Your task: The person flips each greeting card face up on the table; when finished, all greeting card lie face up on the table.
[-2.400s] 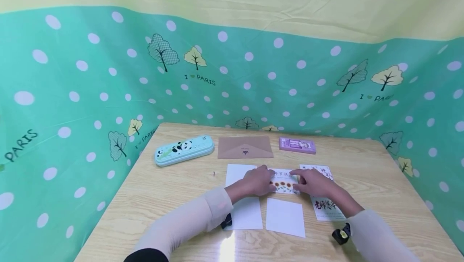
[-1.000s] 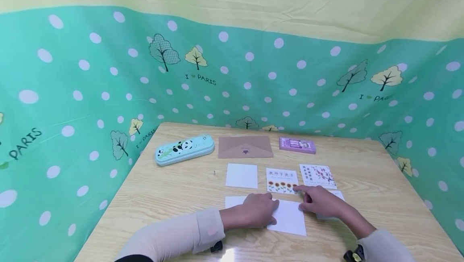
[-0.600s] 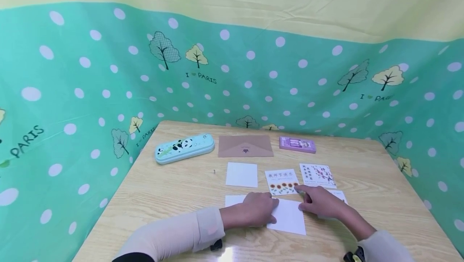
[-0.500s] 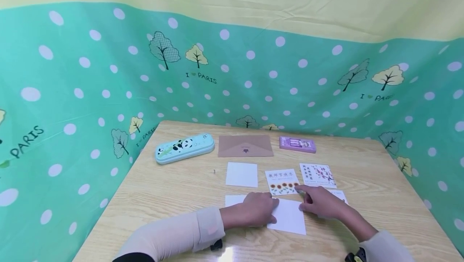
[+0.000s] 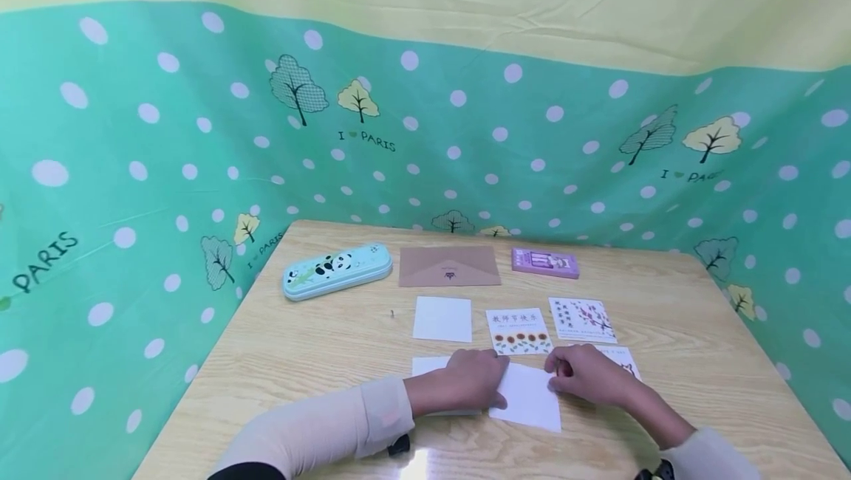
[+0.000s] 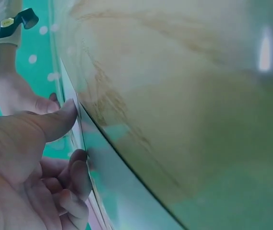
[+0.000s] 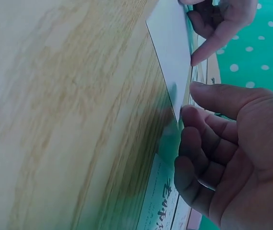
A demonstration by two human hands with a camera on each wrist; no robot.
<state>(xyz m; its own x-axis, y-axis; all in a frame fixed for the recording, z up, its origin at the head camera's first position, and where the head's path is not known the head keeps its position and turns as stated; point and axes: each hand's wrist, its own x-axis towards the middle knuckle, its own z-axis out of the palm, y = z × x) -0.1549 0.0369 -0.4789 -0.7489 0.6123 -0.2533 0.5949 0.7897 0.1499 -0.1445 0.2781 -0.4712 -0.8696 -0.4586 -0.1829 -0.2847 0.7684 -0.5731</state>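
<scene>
On the wooden table, my left hand (image 5: 468,378) rests its fingertips and thumb along the left edge of a blank white card (image 5: 528,399), its forearm crossing another white card (image 5: 428,366). Opposite, at that blank card's right edge, are the thumb and forefinger of my right hand (image 5: 588,375), with a gap between their tips. The right wrist view has this blank card (image 7: 170,48) flat between both hands. Just beyond it lies a sunflower card (image 5: 518,331) with Chinese characters, untouched. My right hand partly hides a printed card (image 5: 621,358).
A third blank card (image 5: 442,319) and a blossom-branch card (image 5: 583,320) lie in the far row. Behind them are a panda pencil case (image 5: 337,272), a brown envelope (image 5: 449,267) and a purple box (image 5: 545,263). A green dotted cloth (image 5: 465,140) hangs behind.
The sunflower card first shifted slightly toward me and tilted, then straightened a little. My right forefinger has left its corner for the blank card's right edge. My left hand has stayed at the blank card lately.
</scene>
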